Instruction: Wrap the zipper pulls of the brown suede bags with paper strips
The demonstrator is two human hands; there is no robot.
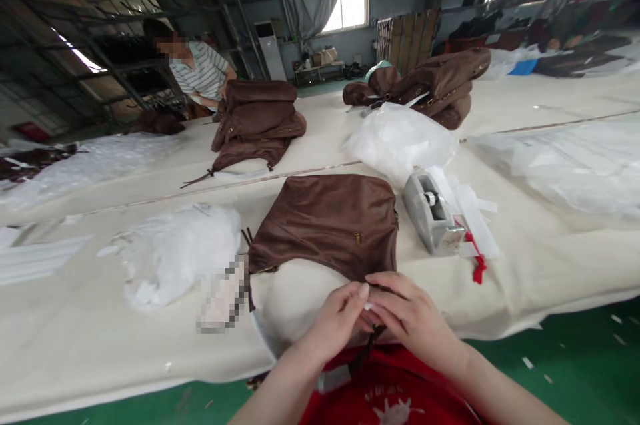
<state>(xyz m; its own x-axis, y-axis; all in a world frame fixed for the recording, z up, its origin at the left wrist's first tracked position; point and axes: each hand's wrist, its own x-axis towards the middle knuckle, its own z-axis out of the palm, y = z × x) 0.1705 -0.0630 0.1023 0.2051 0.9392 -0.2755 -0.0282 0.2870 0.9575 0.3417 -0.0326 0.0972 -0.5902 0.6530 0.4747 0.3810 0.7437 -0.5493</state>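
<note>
A brown handbag (320, 218) lies flat on the cream-covered table in front of me, with a small brass zip pull on its face. Its strap end comes down toward my body at the bag's lower right corner. There my left hand (340, 315) is closed, thumb and fingers pinching the strap. Opposite it, my right hand (413, 312) curls its fingers over the same strap, the fingertips of both hands nearly meeting. A tiny white bit shows between them; what it is I cannot make out. The part of the strap under my fingers is hidden.
A grey tape dispenser (433, 215) stands right of the bag, beside white paper strips (475, 212) and a red cord (479, 266). White plastic bundles (183, 252) lie left and behind (403, 138). Stacked brown bags (260, 115) sit across the table near a co-worker (200, 72).
</note>
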